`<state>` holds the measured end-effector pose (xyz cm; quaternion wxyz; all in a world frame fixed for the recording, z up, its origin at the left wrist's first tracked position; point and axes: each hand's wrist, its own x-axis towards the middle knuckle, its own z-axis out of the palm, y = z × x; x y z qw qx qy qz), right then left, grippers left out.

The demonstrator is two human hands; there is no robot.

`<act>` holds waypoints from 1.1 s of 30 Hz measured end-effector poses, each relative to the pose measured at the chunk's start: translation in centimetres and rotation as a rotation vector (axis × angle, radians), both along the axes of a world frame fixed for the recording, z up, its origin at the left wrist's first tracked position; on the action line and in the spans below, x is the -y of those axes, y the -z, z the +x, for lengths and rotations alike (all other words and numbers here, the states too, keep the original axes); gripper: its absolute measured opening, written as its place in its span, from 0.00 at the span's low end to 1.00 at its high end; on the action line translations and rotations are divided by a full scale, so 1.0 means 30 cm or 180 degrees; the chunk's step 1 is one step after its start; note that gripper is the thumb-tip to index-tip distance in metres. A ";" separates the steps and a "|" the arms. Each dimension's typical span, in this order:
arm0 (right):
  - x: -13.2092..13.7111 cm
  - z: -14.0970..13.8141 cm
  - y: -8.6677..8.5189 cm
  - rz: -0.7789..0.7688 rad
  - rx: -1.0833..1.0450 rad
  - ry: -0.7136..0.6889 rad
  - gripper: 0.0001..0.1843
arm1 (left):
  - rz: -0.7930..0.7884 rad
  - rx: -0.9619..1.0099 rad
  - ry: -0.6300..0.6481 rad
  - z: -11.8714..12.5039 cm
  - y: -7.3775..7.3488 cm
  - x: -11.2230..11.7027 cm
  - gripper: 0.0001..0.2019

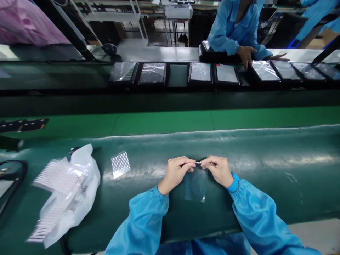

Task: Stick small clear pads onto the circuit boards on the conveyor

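Both of my hands meet above the green mat [265, 180], pinching a tiny dotted strip [198, 162] between their fingertips. My left hand [175, 173] holds one end and my right hand [216, 170] holds the other. Just below them, a clear plastic film [195, 187] lies on the mat, apparently untouched. To the left, a small sheet of gridded white pieces [120, 164] lies alone. Larger sheets of the same kind [60, 179] rest on a crumpled white plastic bag [89, 202].
A green conveyor belt [159, 122] runs across beyond the mat. On the far line, dark flat panels under plastic film [200, 72] stand in a row. A co-worker in a blue smock [233, 30] rests a hand on a black panel [215, 53]. A black-rimmed object [12, 173] sits at the left edge.
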<state>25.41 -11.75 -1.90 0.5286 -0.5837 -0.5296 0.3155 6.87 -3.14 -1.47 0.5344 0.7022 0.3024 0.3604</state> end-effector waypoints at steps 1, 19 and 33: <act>-0.001 0.000 0.003 -0.0008 -0.0017 0.0013 0.08 | 0.0012 0.0011 -0.0010 0.001 -0.001 0.000 0.06; -0.004 0.003 -0.003 0.0031 -0.0097 0.0090 0.04 | -0.1245 0.0176 0.0088 0.023 -0.031 0.015 0.17; -0.002 -0.013 -0.004 -0.0210 -0.0132 -0.0044 0.10 | -0.1212 0.0191 0.0210 0.032 -0.036 0.024 0.09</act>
